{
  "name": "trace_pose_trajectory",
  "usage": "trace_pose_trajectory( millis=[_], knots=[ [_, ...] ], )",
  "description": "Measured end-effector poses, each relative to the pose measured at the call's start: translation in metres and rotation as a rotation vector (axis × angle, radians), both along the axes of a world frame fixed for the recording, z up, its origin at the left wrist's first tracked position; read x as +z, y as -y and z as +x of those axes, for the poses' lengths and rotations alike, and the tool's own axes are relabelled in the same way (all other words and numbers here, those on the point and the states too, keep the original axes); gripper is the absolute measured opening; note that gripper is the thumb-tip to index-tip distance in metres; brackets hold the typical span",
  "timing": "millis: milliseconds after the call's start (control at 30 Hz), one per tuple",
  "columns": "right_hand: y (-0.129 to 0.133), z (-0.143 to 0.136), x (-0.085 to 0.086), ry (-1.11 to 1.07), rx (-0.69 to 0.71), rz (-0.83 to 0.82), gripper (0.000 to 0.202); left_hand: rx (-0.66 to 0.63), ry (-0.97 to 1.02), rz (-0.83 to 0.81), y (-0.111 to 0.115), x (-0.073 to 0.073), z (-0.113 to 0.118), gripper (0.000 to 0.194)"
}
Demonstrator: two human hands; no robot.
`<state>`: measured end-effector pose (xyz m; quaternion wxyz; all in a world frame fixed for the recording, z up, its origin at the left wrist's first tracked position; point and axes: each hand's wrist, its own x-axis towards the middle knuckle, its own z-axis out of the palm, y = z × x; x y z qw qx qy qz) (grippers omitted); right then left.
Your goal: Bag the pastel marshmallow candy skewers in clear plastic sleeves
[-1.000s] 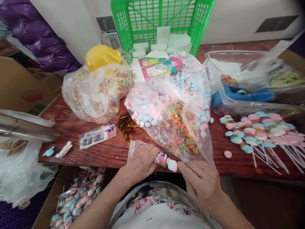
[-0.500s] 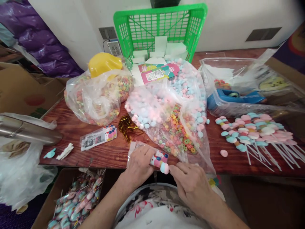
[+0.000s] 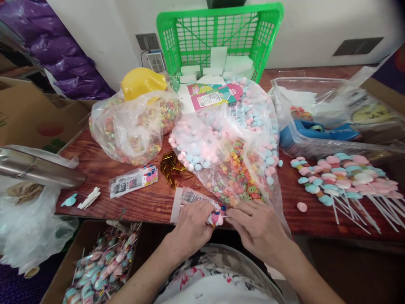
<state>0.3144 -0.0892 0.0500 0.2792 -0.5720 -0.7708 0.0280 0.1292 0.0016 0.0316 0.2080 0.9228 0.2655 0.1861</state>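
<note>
My left hand (image 3: pixel 193 223) is closed on a clear printed plastic bag (image 3: pixel 179 203) at the table's front edge. Pink marshmallow (image 3: pixel 216 219) shows at the bag's right-hand end, beside my left fingertips. A short length of white stick (image 3: pixel 224 216) runs from there to my right hand (image 3: pixel 261 226), whose thumb and fingers pinch it. Most of the marshmallow skewer is hidden by the bag and my left hand. Left of my hands lies a small stack of the same printed bags (image 3: pixel 134 182), with a tuft of gold twist ties (image 3: pixel 172 166) nearby.
Open bags of marshmallows (image 3: pixel 196 145) and cereal rings (image 3: pixel 242 177) lie ahead, before a green crate (image 3: pixel 221 14). Marshmallow skewers (image 3: pixel 344 175) are piled at right near a clear bin (image 3: pixel 316 147). A box of wrapped skewers (image 3: pixel 101 264) stands below left; a steel flask (image 3: pixel 38 169) lies above.
The marshmallow skewer has moved left into the printed bag, and my right hand has followed it toward my left hand. The view has shifted slightly.
</note>
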Motion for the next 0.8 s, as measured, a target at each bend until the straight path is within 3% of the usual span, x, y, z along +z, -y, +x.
trace_pose_trajectory(
  millis=[167,400,533,667,800],
  knots=[
    [0.008,0.019,-0.001,-0.105,-0.032,0.038,0.017,-0.004,-0.059,-0.126,0.000,0.002,0.005,0.005],
    [0.004,-0.010,-0.011,-0.048,-0.044,0.018,0.026,-0.057,-0.090,-0.202,0.009,-0.004,0.015,0.013],
    [0.000,-0.006,-0.013,-0.111,-0.014,0.051,0.023,-0.018,-0.078,-0.323,0.003,0.007,0.011,0.009],
    [-0.005,0.006,-0.011,-0.277,-0.009,0.022,0.015,-0.106,-0.003,-0.488,-0.001,0.022,0.007,0.020],
    [-0.013,-0.001,-0.008,-0.401,0.002,-0.021,0.019,-0.104,0.093,-0.537,0.002,0.020,0.009,0.034]
  ],
)
